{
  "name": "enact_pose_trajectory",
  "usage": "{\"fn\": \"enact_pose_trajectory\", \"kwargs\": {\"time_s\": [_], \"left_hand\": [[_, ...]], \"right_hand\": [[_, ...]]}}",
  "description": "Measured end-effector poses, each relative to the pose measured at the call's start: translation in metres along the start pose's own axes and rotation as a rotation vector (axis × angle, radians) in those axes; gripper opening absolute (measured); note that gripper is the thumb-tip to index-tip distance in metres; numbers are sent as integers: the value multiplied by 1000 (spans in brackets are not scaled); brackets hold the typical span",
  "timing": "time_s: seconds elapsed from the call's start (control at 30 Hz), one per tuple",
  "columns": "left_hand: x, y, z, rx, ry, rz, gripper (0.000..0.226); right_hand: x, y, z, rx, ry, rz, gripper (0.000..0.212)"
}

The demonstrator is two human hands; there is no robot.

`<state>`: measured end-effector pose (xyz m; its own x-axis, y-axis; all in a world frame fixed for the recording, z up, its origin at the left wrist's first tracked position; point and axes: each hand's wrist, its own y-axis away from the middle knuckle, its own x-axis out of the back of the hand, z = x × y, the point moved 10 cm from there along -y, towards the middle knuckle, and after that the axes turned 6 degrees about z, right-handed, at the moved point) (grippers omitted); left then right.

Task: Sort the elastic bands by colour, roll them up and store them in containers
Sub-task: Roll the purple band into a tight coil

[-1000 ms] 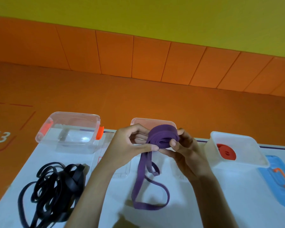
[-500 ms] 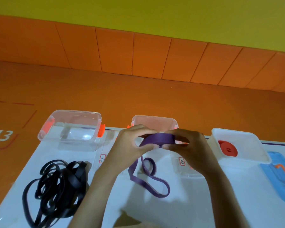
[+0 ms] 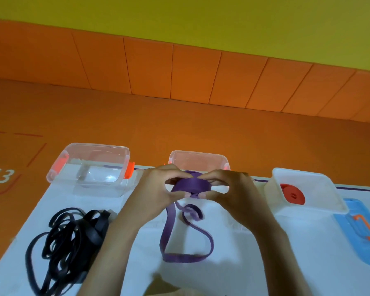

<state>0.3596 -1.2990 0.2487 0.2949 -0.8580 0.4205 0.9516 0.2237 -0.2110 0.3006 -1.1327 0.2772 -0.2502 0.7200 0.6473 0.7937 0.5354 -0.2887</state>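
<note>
- Since a second before, the coiled part of the purple flat elastic band [image 3: 190, 186] had turned from facing the camera to lying edge-on, and both hands had closed in over it from the sides.
- The left hand [image 3: 158, 189] pinched the coil's left side between thumb and curled fingers [image 3: 175, 175].
- The right hand [image 3: 230, 189] pinched the right side the same way, its fingers curled over the top.
- The coil was held above the white tabletop [image 3: 229, 272], in front of the middle clear plastic container [image 3: 198, 155]. Its unrolled tail hung down and lay on the tabletop in a wide loop.
- A tangled pile of black elastic bands [image 3: 68, 242] lay on the tabletop to the left.
- Behind that pile stood a clear plastic container with orange clips [image 3: 88, 165].
- To the right, a white plastic container [image 3: 320, 184] held a rolled red elastic band [image 3: 292, 193].
- A blue lid with an orange handle [image 3: 361, 231] lay just beside it.
</note>
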Motion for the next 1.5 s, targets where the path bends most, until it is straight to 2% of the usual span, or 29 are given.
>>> {"fn": "enact_pose_trajectory", "kwargs": {"time_s": [0.07,0.17,0.27,0.33,0.43,0.5,0.53,0.67,0.73,0.8,0.9,0.93,1.0,1.1,1.27,1.4,1.5], "left_hand": [[2,2,1,12,74,32,39],[6,4,-2,76,317,64,38],[4,2,-3,111,311,35,37],[1,0,-4,113,225,23,35],[-5,0,3,68,127,-7,33],[-7,1,12,13,129,-5,32],[-7,0,16,-3,157,6,32],[-4,-3,17,61,428,40,32],[-5,-2,15,60,411,28,31],[-4,0,9,66,338,27,31],[-3,0,8,43,148,9,32],[-5,0,11,22,108,-3,31],[-8,-2,17,3,118,-10,32],[-8,-1,20,50,273,-29,34],[-1,-1,29,84,406,14,30],[14,-8,58,-28,451,50,33],[32,-11,73,-94,436,178,30]], "right_hand": [[3,0,0,6,-91,-20,27],[10,3,12,-123,-359,-51,27],[10,8,21,-223,-583,-33,29],[8,10,26,-223,-554,-41,31],[7,13,30,-175,-359,-64,38],[12,12,26,-115,-266,-51,33],[14,11,24,-101,-301,-37,28],[15,11,23,-194,-728,8,22],[11,11,24,-203,-806,17,21],[5,12,26,-188,-711,5,22],[4,12,29,-151,-322,-3,39],[7,10,27,-140,-279,7,38],[14,6,24,-132,-366,43,31],[19,6,24,-176,-553,66,24],[17,5,26,-263,-753,44,32],[25,-3,6,-228,-929,39,42],[36,-10,-14,-148,-973,89,41]]}}
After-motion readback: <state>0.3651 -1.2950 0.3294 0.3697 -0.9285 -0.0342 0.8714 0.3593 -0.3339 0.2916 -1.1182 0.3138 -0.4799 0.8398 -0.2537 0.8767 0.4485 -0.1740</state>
